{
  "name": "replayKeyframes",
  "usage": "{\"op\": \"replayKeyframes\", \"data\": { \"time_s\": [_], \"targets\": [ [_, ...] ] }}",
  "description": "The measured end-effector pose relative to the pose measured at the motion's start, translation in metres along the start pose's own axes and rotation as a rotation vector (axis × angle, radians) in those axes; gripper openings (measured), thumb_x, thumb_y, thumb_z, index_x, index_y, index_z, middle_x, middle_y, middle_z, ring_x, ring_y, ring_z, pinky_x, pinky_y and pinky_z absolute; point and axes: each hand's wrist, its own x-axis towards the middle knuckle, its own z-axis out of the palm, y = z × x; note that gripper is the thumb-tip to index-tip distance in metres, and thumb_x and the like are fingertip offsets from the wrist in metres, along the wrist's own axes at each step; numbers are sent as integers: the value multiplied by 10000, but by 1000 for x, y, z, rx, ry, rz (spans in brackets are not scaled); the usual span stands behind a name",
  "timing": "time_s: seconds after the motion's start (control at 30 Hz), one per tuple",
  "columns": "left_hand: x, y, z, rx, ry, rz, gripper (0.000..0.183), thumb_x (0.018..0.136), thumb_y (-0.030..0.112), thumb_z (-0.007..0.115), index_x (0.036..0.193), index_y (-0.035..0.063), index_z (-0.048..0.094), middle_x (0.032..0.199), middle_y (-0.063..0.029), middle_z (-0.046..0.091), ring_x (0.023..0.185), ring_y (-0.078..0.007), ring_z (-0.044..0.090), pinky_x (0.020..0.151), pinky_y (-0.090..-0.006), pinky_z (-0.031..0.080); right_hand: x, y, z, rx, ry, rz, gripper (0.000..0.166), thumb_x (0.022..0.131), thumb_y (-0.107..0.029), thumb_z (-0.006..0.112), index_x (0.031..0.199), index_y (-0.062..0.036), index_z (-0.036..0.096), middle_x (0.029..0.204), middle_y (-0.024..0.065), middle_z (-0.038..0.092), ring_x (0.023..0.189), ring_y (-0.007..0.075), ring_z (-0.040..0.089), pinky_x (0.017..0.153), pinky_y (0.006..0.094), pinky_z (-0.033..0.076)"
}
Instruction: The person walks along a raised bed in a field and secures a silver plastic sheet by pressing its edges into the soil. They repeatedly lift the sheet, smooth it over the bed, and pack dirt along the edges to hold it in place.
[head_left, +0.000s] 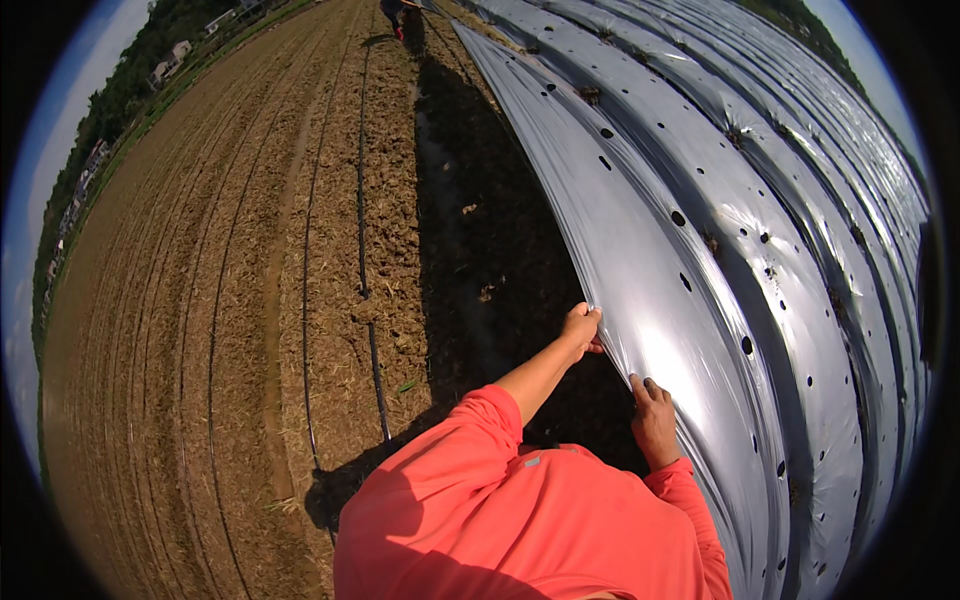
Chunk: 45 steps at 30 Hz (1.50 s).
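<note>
A long sheet of silver plastic mulch film (637, 247) stretches away from me, with dark round holes along it. My left hand (582, 330) grips the film's near edge, which is drawn tight into creases there. Closer to my body, my right hand (654, 420) pinches the same edge, thumb and fingers around it. Between the two hands the border runs taut. Dark shaded soil (487, 225) lies beneath and to the left of the raised edge. The fingertips behind the film are partly hidden.
Black drip irrigation lines (363, 225) run lengthwise over the bare tilled soil (397, 187) on the left. More film-covered beds (795, 262) lie to the right. Another person (394, 13) stands at the far end, mostly cut off by the frame's top.
</note>
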Motion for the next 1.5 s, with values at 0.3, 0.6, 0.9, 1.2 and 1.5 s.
{"op": "replayKeyframes", "data": {
  "time_s": [0.3, 0.6, 0.9, 1.2, 1.5],
  "targets": [
    [-5, 9, 2, 7, -5, -2, 227, 969, 295, 427, 1048, 94, 498, 889, -72, 597, 683, -198, 599, 599, -378, 522, 0, 2, -4, -10, 1, 11, 497, 769, 76, 476, 1236, -78, 545, 1131, 260, 564, 935, 395, 550, 814, 441, 457],
    [-2, 2, -1, 8, -17, -32, 240, 971, 312, 419, 1068, 109, 503, 878, -57, 599, 656, -186, 587, 580, -352, 515, -5, 5, -1, 18, -28, 20, 508, 786, 75, 462, 1258, -97, 536, 1146, 258, 563, 962, 399, 552, 841, 438, 459],
    [-2, 5, -9, -8, -5, -29, 237, 970, 315, 426, 1055, 110, 509, 875, -56, 601, 667, -184, 588, 581, -346, 512, -3, 2, 4, 46, -8, -6, 536, 745, 93, 456, 1243, -79, 551, 1127, 265, 570, 946, 401, 550, 843, 432, 461],
    [0, 3, -13, -41, -38, -33, 225, 971, 316, 426, 1028, 115, 509, 885, -46, 606, 691, -181, 601, 600, -351, 512, -2, -6, 3, 39, -37, 0, 502, 781, 81, 458, 1246, -83, 547, 1140, 230, 574, 950, 392, 553, 846, 419, 460],
    [11, -9, -9, -313, 37, -113, 179, 984, 208, 401, 1070, 85, 497, 993, -61, 597, 865, -227, 609, 765, -447, 518, -4, -1, 8, 68, -73, -18, 534, 744, 81, 466, 1241, -93, 554, 1131, 234, 585, 924, 377, 563, 829, 415, 476]
  ]
}}
